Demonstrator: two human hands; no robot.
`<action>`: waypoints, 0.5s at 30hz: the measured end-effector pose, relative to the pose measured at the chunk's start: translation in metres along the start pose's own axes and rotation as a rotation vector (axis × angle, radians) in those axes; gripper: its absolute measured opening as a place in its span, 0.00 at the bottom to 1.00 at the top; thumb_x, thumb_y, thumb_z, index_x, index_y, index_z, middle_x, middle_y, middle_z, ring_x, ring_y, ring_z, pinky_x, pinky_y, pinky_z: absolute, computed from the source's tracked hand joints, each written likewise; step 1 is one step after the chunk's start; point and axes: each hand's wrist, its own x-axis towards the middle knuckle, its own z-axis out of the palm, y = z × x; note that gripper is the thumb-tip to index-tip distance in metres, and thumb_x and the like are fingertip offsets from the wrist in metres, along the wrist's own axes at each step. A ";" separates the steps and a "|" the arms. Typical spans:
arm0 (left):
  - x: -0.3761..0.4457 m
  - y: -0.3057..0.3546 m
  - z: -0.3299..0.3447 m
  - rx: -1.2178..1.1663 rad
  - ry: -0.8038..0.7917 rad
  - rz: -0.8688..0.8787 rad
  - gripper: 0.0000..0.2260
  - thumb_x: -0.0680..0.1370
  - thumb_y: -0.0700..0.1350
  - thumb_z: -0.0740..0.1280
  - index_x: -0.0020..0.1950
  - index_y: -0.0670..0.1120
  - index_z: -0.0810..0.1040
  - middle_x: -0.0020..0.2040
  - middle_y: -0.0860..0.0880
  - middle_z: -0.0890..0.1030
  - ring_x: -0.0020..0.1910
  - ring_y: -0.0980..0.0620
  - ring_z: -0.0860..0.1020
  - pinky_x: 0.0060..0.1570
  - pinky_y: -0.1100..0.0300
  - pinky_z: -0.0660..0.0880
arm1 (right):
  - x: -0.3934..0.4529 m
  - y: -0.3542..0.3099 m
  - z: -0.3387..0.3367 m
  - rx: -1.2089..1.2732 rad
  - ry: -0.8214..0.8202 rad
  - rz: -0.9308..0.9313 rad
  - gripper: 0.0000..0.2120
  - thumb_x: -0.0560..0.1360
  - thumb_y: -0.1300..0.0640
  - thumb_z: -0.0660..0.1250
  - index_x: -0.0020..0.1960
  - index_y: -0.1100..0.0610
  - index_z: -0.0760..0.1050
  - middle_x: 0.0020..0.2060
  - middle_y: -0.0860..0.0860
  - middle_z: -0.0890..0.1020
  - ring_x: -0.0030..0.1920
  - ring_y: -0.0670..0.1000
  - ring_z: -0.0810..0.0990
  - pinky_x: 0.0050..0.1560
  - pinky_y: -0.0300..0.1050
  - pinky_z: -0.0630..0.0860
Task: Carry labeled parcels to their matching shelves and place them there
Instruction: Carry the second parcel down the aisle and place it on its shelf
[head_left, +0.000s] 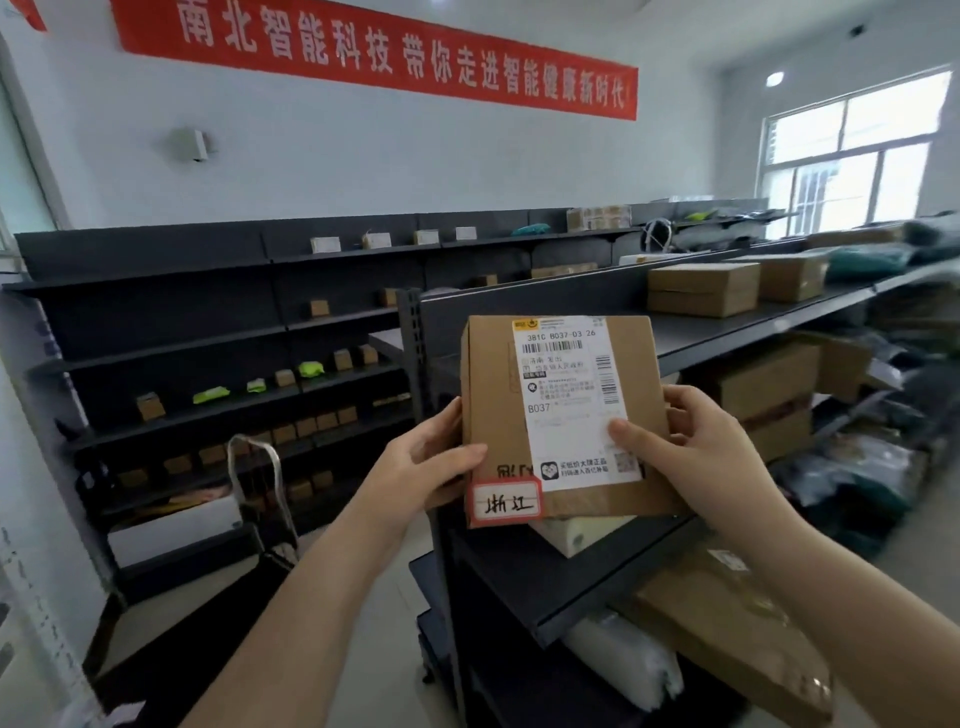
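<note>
- Viewing from the head camera: a flat brown cardboard parcel (563, 415) is held up at chest height, its printed face turned toward the wearer; judged purpose: reading the labels before choosing a shelf.
- Left hand (434, 465): closed on the parcel's left edge, thumb lying across the front face and the other fingers hidden behind; it supports the lower left corner.
- Right hand (691, 457): closed on the right edge, thumb (631, 436) pressed on the lower part of the white printed shipping label (574, 400); remaining fingers wrap behind the box.
- A small red-bordered handwritten tag (505, 503) sits at the parcel's lower left corner; both thumbs stay clear of it, so it remains legible; this tag is judged to be the sorting key.
- Position of the parcel: in the air, in front of the end of a dark grey metal shelving unit (727, 322), touching no shelf.
- Brown cardboard boxes (704, 288) lie on the upper board of that unit; a second dark shelving run (156, 322) along the white wall carries small cartons.
- Status, as a judgement: identification in hand; placing not yet done; matching shelf markers cannot be read.
</note>
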 end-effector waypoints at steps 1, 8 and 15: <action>0.004 -0.001 0.007 -0.006 -0.014 0.002 0.28 0.73 0.42 0.68 0.71 0.53 0.65 0.59 0.54 0.81 0.50 0.56 0.82 0.49 0.59 0.80 | -0.002 0.003 -0.007 0.004 0.019 0.010 0.23 0.67 0.47 0.72 0.59 0.48 0.69 0.54 0.48 0.81 0.48 0.50 0.82 0.48 0.51 0.81; 0.023 -0.005 0.050 -0.075 -0.132 0.027 0.20 0.72 0.44 0.67 0.58 0.64 0.70 0.60 0.55 0.80 0.49 0.56 0.83 0.49 0.56 0.81 | -0.019 0.013 -0.052 0.031 0.152 0.079 0.18 0.68 0.49 0.71 0.55 0.49 0.71 0.52 0.48 0.82 0.49 0.51 0.82 0.46 0.53 0.80; 0.030 -0.011 0.093 -0.146 -0.259 -0.014 0.30 0.69 0.47 0.67 0.71 0.55 0.66 0.62 0.50 0.79 0.42 0.56 0.83 0.37 0.61 0.79 | -0.040 0.022 -0.093 0.108 0.240 0.119 0.10 0.70 0.53 0.69 0.48 0.45 0.72 0.50 0.48 0.83 0.48 0.52 0.82 0.43 0.53 0.81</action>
